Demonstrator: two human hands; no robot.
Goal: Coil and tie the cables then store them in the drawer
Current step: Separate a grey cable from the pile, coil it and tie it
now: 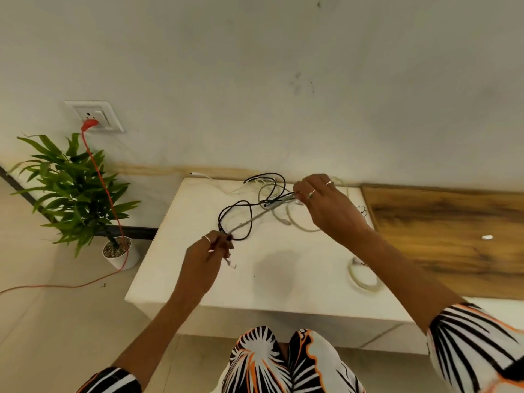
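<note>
The left hand (211, 251) is pinching one end of a pale grey cable (256, 217) near the left front of the white table (198, 279), with its small plug hanging just below the fingers; the right hand (320, 199) is pinching the same cable farther along, at the far right, so the span between them is running taut above the tabletop. A black cable (235, 214) is looping loosely under and around that span, tangled with other pale cables (300, 222) at the far side; one coiled cable (364, 275) is lying at the near right edge. To coil well, the grey line probably needs drawing free of the black loops first, then winding in even turns round one hand; tugging hard is risking a tighter knot. No drawer is showing.
</note>
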